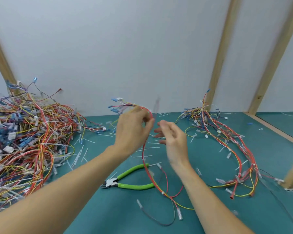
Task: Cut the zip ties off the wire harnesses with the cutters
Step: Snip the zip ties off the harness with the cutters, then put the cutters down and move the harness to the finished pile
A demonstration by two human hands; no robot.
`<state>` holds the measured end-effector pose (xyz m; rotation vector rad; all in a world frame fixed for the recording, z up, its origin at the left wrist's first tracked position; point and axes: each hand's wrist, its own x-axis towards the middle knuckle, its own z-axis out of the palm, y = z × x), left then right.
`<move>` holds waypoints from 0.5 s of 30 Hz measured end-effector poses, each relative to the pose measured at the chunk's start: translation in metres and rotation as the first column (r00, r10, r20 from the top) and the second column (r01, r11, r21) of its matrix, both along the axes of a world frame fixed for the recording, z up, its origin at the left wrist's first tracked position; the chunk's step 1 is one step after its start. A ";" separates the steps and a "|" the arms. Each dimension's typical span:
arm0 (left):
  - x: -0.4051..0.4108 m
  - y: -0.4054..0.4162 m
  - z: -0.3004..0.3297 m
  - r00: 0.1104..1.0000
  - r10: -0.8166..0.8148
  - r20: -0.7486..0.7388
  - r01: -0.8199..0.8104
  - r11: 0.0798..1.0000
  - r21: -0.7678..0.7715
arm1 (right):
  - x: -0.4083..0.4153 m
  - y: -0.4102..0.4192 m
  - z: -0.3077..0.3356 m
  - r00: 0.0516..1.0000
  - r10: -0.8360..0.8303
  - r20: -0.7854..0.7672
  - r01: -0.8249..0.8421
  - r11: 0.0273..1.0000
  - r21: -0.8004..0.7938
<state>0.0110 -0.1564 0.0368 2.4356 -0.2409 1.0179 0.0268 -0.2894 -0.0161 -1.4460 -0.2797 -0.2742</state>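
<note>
**Harness up, cutters down**

Head view: my left hand (133,130) pinches a red-and-yellow wire harness (148,168) lifted above the teal mat (108,215). My right hand (173,141) hovers alongside, fingers loose, holding nothing. The green-handled cutters (125,181) lie on the mat below.

At the centre of the frame the left hand (134,130) is raised above the teal desk (108,213), its fingers (146,118) curled round a red and yellow wire harness (146,168). The harness's blue-tipped ends fan out to the upper left of the hand, and the rest hangs down to the desk in the lower centre. Just right of it, the right hand (173,141) is lifted with its fingers loosely bent, holding nothing. The green-handled cutters (127,180) lie on the desk below the hands. A large tangled heap of harnesses (27,141) fills the left, a smaller bundle (227,149) lies at the right, and cut white zip ties (85,154) are scattered between.
</note>
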 end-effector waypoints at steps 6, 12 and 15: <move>-0.009 -0.046 -0.037 0.990 -0.051 -0.135 0.053 0.998 0.015 | 0.036 -0.020 0.005 0.981 -0.080 -0.175 0.058 0.990 -0.129; -0.010 -0.048 -0.074 0.746 0.037 -0.665 -0.031 0.999 0.021 | 0.090 -0.053 -0.001 0.902 -0.423 -0.085 0.376 0.867 -0.327; -0.010 -0.059 -0.081 0.619 -0.027 -0.785 -0.019 0.999 -0.049 | 0.115 -0.065 0.000 0.840 -0.537 -0.079 0.468 0.790 -0.396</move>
